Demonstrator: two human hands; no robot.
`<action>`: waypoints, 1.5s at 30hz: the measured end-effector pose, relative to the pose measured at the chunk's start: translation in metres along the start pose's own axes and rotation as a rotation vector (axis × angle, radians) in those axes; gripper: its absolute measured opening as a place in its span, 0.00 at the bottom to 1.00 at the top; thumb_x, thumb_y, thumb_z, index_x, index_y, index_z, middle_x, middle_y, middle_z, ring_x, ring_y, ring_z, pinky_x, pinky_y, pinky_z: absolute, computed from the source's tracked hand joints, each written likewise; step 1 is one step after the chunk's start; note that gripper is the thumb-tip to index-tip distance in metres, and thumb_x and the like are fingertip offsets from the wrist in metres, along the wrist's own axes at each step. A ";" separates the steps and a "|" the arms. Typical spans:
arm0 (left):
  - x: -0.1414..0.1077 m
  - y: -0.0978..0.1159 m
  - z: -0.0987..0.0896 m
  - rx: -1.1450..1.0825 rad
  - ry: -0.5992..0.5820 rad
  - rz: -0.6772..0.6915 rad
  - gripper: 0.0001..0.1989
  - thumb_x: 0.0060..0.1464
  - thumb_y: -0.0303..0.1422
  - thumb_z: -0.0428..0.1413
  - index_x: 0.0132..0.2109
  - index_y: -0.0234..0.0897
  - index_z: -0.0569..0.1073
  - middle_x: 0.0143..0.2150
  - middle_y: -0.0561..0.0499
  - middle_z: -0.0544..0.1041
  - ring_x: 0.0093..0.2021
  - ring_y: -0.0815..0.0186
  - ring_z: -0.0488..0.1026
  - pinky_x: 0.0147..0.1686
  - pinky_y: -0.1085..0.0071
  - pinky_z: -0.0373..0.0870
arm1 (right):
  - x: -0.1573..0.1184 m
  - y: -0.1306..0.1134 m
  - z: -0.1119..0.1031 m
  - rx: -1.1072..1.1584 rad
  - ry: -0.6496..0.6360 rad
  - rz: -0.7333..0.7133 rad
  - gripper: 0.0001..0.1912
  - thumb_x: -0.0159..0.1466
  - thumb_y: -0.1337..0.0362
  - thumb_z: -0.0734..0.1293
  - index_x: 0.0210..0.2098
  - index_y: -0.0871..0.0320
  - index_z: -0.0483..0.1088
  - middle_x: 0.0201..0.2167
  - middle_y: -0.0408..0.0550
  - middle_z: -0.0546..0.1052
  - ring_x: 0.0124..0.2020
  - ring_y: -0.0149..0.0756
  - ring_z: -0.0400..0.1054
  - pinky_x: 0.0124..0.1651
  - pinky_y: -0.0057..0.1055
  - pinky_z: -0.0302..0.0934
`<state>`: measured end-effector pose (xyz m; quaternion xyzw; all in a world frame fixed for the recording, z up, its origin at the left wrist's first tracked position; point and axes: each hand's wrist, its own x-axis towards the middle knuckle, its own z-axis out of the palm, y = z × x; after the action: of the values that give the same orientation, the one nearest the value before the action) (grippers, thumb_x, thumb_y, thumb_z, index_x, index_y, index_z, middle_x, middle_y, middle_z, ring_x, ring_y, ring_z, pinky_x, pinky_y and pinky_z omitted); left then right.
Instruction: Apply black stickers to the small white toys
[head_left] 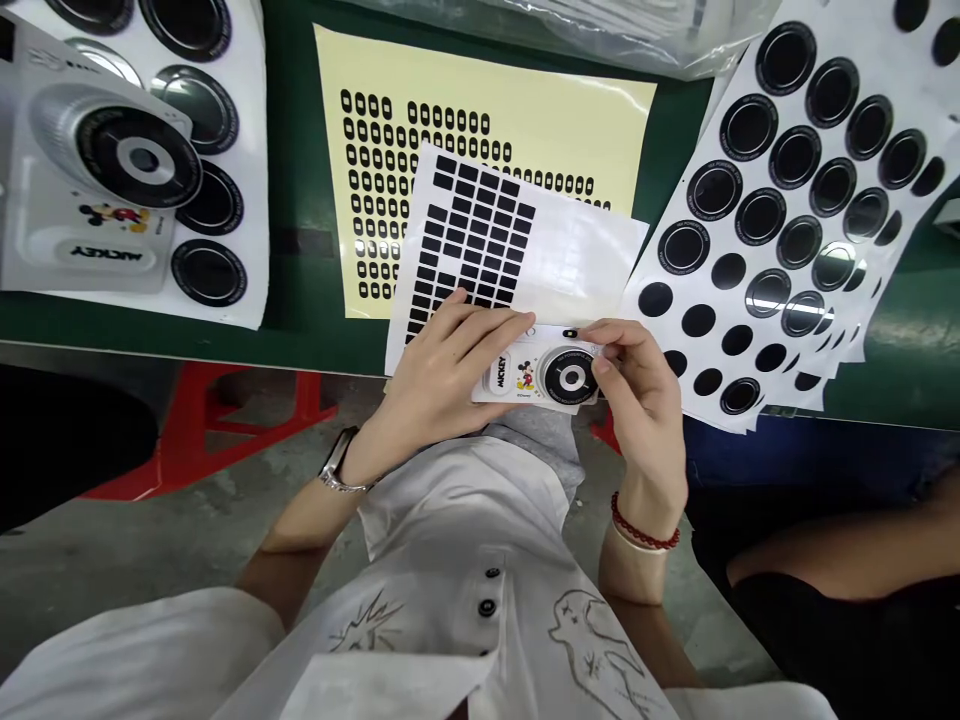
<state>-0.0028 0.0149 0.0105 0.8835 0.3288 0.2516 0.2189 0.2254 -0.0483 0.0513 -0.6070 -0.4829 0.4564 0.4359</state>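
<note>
A white toy-like camera (506,378) with a Mickey picture and a round black lens ring lies in my hands at the table's front edge. My left hand (450,365) is closed on its left end, fingers along the top edge and thumb beneath. My right hand (641,385) pinches the camera's right end, thumb beside the lens ring and fingertips at the upper corner by a small black window piece. Just behind it lies a white sheet of black rectangular stickers (585,240), overlapping a yellow sheet of small black oval stickers (555,110).
At right are overlapping sheets of round black stickers (712,290). Another Mickey camera (45,240) sits at left over a sheet of round stickers (251,300). Clear plastic wrapping (637,30) lies at the back of the green table (296,330). Red stools (172,440) stand below; another person's arm (847,550) is at right.
</note>
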 end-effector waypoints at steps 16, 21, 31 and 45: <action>0.001 0.003 -0.001 -0.027 -0.023 -0.030 0.34 0.69 0.46 0.60 0.74 0.41 0.60 0.64 0.42 0.77 0.62 0.51 0.75 0.72 0.45 0.66 | -0.004 0.004 0.035 -0.239 0.224 -0.093 0.10 0.70 0.59 0.73 0.42 0.51 0.66 0.40 0.45 0.72 0.46 0.41 0.69 0.49 0.42 0.64; -0.001 0.002 0.003 -0.049 -0.013 -0.017 0.36 0.67 0.48 0.62 0.74 0.40 0.61 0.65 0.41 0.75 0.63 0.49 0.73 0.73 0.44 0.64 | 0.001 0.016 0.046 -0.176 0.401 -0.116 0.06 0.75 0.57 0.65 0.42 0.51 0.67 0.37 0.44 0.72 0.41 0.38 0.71 0.45 0.39 0.66; 0.010 -0.010 -0.013 -0.172 0.033 0.012 0.41 0.62 0.46 0.68 0.74 0.43 0.60 0.67 0.38 0.73 0.67 0.46 0.70 0.73 0.41 0.59 | -0.008 0.013 0.002 0.038 0.225 -0.175 0.16 0.75 0.54 0.64 0.59 0.47 0.73 0.67 0.51 0.73 0.60 0.44 0.71 0.65 0.50 0.67; 0.059 0.023 -0.078 0.076 0.185 0.170 0.38 0.61 0.36 0.68 0.72 0.39 0.63 0.67 0.39 0.72 0.70 0.48 0.68 0.76 0.38 0.55 | 0.023 -0.025 0.012 0.169 0.070 -0.382 0.49 0.64 0.50 0.76 0.77 0.48 0.50 0.63 0.60 0.75 0.61 0.49 0.74 0.44 0.39 0.79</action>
<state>0.0011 0.0574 0.1015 0.8888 0.2810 0.3372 0.1319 0.2117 -0.0205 0.0698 -0.4810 -0.5337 0.3831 0.5805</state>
